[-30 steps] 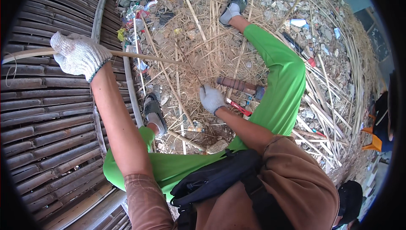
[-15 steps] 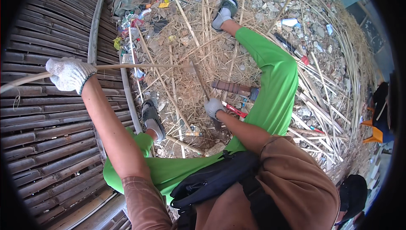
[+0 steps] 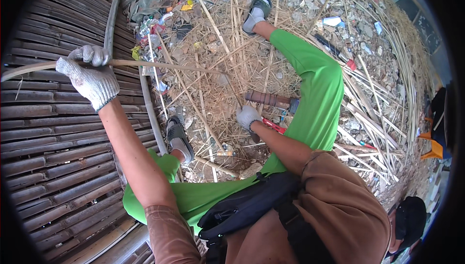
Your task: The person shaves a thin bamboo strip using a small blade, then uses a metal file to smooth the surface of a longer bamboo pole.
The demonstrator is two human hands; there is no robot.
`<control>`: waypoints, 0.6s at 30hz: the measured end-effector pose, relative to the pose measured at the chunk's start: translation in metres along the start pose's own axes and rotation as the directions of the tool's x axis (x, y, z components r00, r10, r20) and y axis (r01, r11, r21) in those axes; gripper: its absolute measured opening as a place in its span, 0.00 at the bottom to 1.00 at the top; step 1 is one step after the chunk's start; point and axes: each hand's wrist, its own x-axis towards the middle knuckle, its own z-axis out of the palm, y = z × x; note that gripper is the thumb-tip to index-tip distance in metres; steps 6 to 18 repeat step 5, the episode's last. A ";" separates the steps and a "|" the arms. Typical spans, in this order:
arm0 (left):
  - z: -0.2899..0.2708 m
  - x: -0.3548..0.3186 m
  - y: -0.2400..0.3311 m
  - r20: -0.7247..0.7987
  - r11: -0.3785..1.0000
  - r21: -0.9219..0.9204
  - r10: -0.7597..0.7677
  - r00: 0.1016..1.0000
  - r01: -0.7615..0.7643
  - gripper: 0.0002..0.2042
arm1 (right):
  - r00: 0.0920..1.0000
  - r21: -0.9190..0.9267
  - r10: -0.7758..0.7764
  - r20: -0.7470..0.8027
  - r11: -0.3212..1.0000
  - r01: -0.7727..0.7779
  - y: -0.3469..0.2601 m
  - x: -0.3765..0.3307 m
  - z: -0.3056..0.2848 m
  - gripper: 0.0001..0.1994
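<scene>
My left hand, in a whitish knit glove, is closed around a long, thin bamboo strip. The strip runs from the far left, where it bends, across to the middle, its right end close to the blade. Low in front of me, my gloved right hand grips a knife. Its narrow blade slants up and left to the strip's end, and part of its handle shows below my fist. Whether blade and strip touch, I cannot tell. Beside my right hand lie a brown wrapped handle-like piece and a red tool.
A bamboo slat platform fills the left side, edged by a pole. Shavings, loose strips and rubbish cover the ground. More bamboo strips are heaped at the right. Another person is at the lower right.
My left hand has turned and moved slightly up and right, its fingers now showing above the strip. The strip tilts more downward to the right. The knife blade appears turned more edge-on.
</scene>
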 end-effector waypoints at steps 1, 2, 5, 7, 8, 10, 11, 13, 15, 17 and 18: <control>-0.012 0.003 -0.002 0.095 0.998 0.056 0.019 0.995 -0.024 0.33 | 0.999 0.030 -0.045 -0.007 0.999 0.045 -0.011 -0.007 -0.004 0.26; -0.015 0.000 -0.007 0.039 0.996 0.062 0.060 0.997 -0.062 0.32 | 0.999 0.023 -0.040 -0.001 0.999 0.040 -0.024 -0.017 -0.011 0.26; -0.002 -0.004 -0.010 -0.317 0.986 0.148 0.119 0.941 -0.075 0.32 | 0.979 0.047 -0.200 -0.040 0.978 0.202 -0.071 -0.038 -0.022 0.25; -0.002 -0.004 -0.010 -0.317 0.986 0.148 0.119 0.941 -0.075 0.32 | 0.979 0.047 -0.200 -0.040 0.978 0.202 -0.071 -0.038 -0.022 0.25; -0.002 -0.004 -0.010 -0.317 0.986 0.148 0.119 0.941 -0.075 0.32 | 0.979 0.047 -0.200 -0.040 0.978 0.202 -0.071 -0.038 -0.022 0.25; -0.002 -0.004 -0.010 -0.317 0.986 0.148 0.119 0.941 -0.075 0.32 | 0.979 0.047 -0.200 -0.040 0.978 0.202 -0.071 -0.038 -0.022 0.25; -0.002 -0.004 -0.010 -0.317 0.986 0.148 0.119 0.941 -0.075 0.32 | 0.979 0.047 -0.200 -0.040 0.978 0.202 -0.071 -0.038 -0.022 0.25; -0.002 -0.004 -0.010 -0.317 0.986 0.148 0.119 0.941 -0.075 0.32 | 0.979 0.047 -0.200 -0.040 0.978 0.202 -0.071 -0.038 -0.022 0.25; -0.002 -0.004 -0.010 -0.317 0.986 0.148 0.119 0.941 -0.075 0.32 | 0.979 0.047 -0.200 -0.040 0.978 0.202 -0.071 -0.038 -0.022 0.25; -0.002 -0.004 -0.010 -0.317 0.986 0.148 0.119 0.941 -0.075 0.32 | 0.979 0.047 -0.200 -0.040 0.978 0.202 -0.071 -0.038 -0.022 0.25; -0.002 -0.004 -0.010 -0.317 0.986 0.148 0.119 0.941 -0.075 0.32 | 0.979 0.047 -0.200 -0.040 0.978 0.202 -0.071 -0.038 -0.022 0.25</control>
